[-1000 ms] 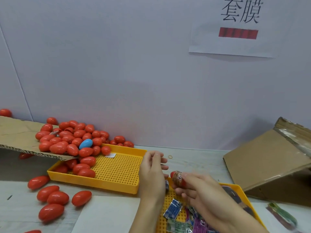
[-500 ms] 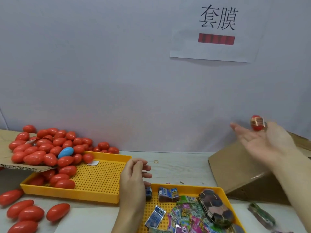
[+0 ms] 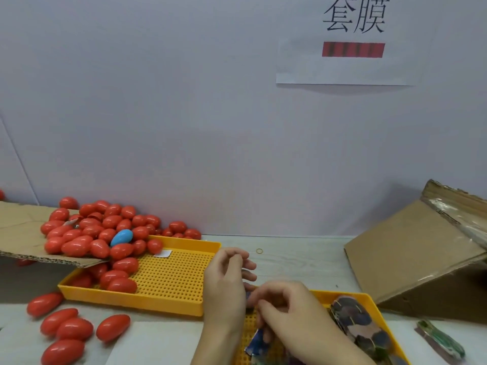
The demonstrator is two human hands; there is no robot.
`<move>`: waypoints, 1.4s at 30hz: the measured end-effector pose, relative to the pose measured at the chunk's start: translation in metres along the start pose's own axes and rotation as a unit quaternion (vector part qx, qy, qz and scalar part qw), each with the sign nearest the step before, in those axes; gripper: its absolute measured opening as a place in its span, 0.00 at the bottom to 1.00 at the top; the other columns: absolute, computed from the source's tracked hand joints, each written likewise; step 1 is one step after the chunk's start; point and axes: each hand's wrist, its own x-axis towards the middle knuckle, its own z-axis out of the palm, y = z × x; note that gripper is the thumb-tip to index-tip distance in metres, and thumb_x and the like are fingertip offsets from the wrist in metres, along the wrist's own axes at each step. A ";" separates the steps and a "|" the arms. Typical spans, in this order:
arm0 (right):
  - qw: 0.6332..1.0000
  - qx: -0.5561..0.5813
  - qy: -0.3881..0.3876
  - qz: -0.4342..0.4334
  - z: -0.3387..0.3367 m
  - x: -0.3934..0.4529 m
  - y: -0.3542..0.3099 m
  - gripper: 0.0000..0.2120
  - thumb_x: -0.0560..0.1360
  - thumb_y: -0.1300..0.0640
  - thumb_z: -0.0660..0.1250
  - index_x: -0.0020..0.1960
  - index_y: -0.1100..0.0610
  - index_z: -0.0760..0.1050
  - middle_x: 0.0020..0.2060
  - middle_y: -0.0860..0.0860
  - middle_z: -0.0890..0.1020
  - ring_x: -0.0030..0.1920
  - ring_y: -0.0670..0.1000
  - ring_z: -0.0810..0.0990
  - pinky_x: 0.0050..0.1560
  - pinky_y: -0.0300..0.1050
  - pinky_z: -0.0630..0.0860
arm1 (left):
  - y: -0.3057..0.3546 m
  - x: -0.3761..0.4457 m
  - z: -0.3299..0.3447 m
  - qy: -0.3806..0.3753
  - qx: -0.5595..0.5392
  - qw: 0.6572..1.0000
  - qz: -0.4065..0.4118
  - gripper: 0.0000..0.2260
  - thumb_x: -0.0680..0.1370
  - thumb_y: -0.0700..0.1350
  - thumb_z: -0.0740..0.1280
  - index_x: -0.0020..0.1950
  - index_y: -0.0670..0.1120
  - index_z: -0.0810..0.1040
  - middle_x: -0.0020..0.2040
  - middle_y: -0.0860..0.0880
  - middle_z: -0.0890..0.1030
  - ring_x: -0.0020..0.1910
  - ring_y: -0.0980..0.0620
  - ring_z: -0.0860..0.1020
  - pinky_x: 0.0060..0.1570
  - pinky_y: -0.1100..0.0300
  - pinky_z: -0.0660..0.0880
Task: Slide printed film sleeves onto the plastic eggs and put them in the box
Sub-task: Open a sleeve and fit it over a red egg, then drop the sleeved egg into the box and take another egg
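Right hand (image 3: 287, 309) down over the near yellow perforated tray (image 3: 369, 299), fingers curled, pinching a blue printed film sleeve (image 3: 257, 343) w/ more beneath. Left hand (image 3: 226, 280) loosely curled, holds nothing visible. Red plastic eggs (image 3: 105, 233) piled far left; brown cardboard box (image 3: 411, 259) right. Risk: grabs two stuck sleeves, or creases the thin film.

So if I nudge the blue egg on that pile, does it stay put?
Probably not. The blue egg is smooth and rounded, perched atop loose red eggs, so it would likely roll into the yellow tray. It looks hollow and light.

Red eggs (image 3: 105, 233) heaped; sleeves (image 3: 361, 325) in tray.
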 end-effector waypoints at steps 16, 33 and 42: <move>0.985 -0.117 -0.006 -0.128 0.002 0.000 0.027 0.13 0.78 0.59 0.63 0.40 0.45 0.79 0.33 0.52 0.79 0.29 0.44 0.73 0.31 0.39 0.67 | 0.022 0.078 -0.060 0.046 0.603 0.781 0.156 0.04 0.76 0.40 0.62 0.49 0.45 0.74 0.48 0.48 0.78 0.46 0.46 0.76 0.41 0.52 0.75; 0.986 -0.117 -0.006 -0.116 0.000 0.006 0.031 0.11 0.77 0.57 0.64 0.41 0.45 0.81 0.32 0.44 0.79 0.33 0.43 0.76 0.33 0.36 0.70 | 0.015 0.134 -0.095 0.002 0.850 0.514 0.114 0.10 0.79 0.52 0.68 0.55 0.47 0.78 0.55 0.48 0.81 0.54 0.48 0.80 0.37 0.57 0.67; 0.990 -0.001 0.084 -0.114 -0.003 0.000 0.026 0.11 0.79 0.58 0.64 0.44 0.45 0.80 0.34 0.51 0.82 0.33 0.48 0.79 0.35 0.40 0.76 | 0.029 0.031 -0.021 0.009 0.408 0.904 0.128 0.05 0.74 0.41 0.72 0.48 0.49 0.80 0.42 0.54 0.81 0.39 0.57 0.80 0.40 0.58 0.80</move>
